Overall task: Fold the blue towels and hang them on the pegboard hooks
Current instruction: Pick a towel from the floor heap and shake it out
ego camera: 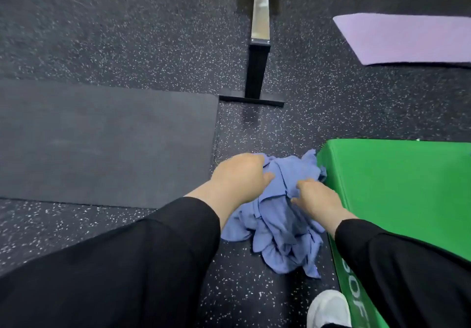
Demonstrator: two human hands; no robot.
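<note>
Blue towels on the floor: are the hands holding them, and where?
Yes. The left hand grips the blue towels at the heap's top; the right hand grips its middle.

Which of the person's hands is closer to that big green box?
The right hand. It grips the blue towels right beside the green box. The left hand grips the far side of the pile, toward the dark mat.

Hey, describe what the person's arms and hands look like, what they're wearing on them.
Both arms are covered by long, loose black sleeves: the left sleeve and right sleeve each end around the wrist. The left hand and right hand are bare, with no gloves, rings or watch visible.
</note>
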